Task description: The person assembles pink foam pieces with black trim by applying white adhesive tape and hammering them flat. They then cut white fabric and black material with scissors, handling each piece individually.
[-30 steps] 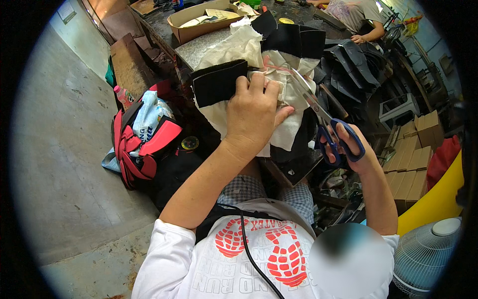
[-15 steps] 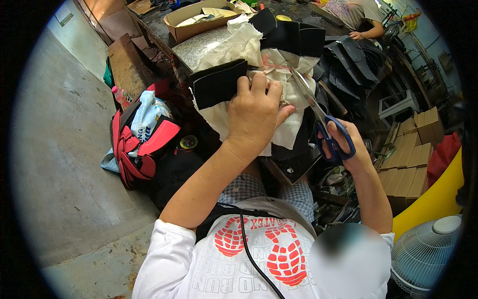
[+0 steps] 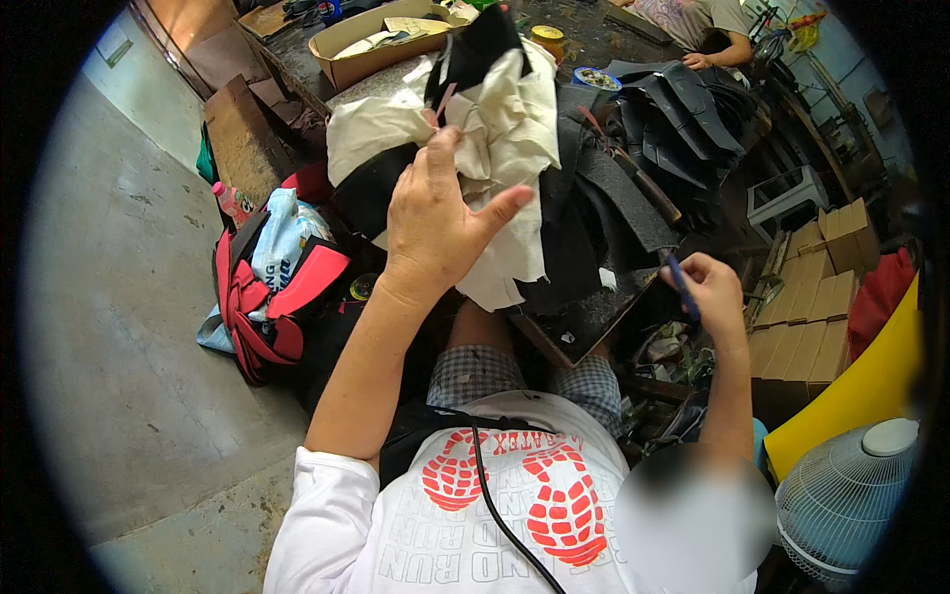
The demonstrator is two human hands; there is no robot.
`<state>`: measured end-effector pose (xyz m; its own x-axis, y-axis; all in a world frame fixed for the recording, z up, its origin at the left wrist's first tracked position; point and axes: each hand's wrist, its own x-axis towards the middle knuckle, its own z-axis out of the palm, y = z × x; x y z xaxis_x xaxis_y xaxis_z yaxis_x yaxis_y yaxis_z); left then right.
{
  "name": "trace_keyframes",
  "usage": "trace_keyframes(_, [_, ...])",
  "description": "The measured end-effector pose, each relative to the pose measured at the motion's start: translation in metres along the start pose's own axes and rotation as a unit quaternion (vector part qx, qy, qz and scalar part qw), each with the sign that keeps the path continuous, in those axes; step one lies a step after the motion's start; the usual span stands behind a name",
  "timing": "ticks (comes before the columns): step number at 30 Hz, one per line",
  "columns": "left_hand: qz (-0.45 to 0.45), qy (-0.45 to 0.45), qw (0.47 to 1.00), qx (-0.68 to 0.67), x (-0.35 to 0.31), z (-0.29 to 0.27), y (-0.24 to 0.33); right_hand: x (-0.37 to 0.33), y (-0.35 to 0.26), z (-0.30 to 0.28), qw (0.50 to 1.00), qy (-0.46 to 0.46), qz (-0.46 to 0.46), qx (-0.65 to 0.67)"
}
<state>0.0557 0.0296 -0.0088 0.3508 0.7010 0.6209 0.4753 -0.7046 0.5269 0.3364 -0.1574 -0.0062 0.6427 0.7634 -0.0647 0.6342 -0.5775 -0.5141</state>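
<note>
My left hand (image 3: 430,213) rests against a heap of cream cloth (image 3: 510,139) on the worktable, thumb spread away from the fingers. Its fingertips touch the cloth beside a thin pink strip (image 3: 440,104). One black fabric piece (image 3: 485,49) sticks up from the heap, and another (image 3: 371,188) lies partly under my left hand. Off to the right, past the table's corner, my right hand (image 3: 714,297) grips scissors by their blue handles (image 3: 681,287). The scissors are seen edge-on, so I cannot tell how their blades stand.
Dark cut pieces (image 3: 673,129) are piled at the far right, near a round tub (image 3: 597,79) and a jar (image 3: 546,42). An open cardboard box (image 3: 381,49) stands at the back. Another person's hand (image 3: 699,61) rests at the far edge. A fan (image 3: 851,505) stands at lower right.
The cloth heap has shifted and turned, with a black piece now upright. My left hand's thumb has spread. My right hand has drawn the scissors away from the cloth and turned them.
</note>
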Motion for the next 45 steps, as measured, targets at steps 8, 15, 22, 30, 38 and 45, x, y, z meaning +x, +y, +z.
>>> trace_keyframes(8, [-0.040,-0.142,0.989,-0.023,0.007,-0.013,-0.005,0.020,0.003,0.044,0.977,0.050,-0.135,-0.157])
trace_keyframes(15, [-0.058,-0.131,0.983,-0.116,0.008,-0.017,-0.023,0.015,-0.068,0.019,0.888,0.156,-0.357,0.244])
trace_keyframes(22, [-0.062,-0.118,0.991,0.002,0.007,-0.007,-0.026,0.008,-0.140,0.072,0.893,0.126,-0.432,0.015])
trace_keyframes(30, [-0.159,0.132,0.923,-0.323,0.017,-0.025,-0.120,0.009,-0.107,0.108,0.892,0.194,-0.402,0.077])
trace_keyframes(38, [-0.307,0.199,0.767,-0.527,-0.016,-0.112,-0.191,0.014,-0.101,0.122,0.874,0.213,-0.407,0.156])
trace_keyframes(45, [-0.313,0.328,0.816,-0.358,-0.040,-0.228,-0.194,0.015,-0.095,0.127,0.863,0.240,-0.422,0.140])
